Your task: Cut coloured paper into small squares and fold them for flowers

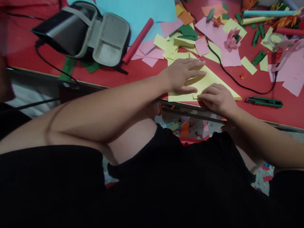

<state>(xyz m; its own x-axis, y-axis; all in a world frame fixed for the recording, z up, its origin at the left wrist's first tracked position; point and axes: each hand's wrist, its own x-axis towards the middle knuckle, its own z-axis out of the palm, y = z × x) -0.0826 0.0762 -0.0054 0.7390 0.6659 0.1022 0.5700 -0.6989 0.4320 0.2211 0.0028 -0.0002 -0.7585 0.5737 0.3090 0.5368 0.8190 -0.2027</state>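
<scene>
A large yellow paper with a slanted right edge lies at the front edge of the red table. My left hand rests flat on it with the fingers spread. Near the paper's lower edge, the fingers of my right hand are pressed together on a small folded yellow piece. The fingertips partly hide that piece.
A green cutter lies right of the paper, below a black cable. Pink and yellow scraps, a pink paper flower and a pink glue gun lie behind. At left are a red roll and an open case.
</scene>
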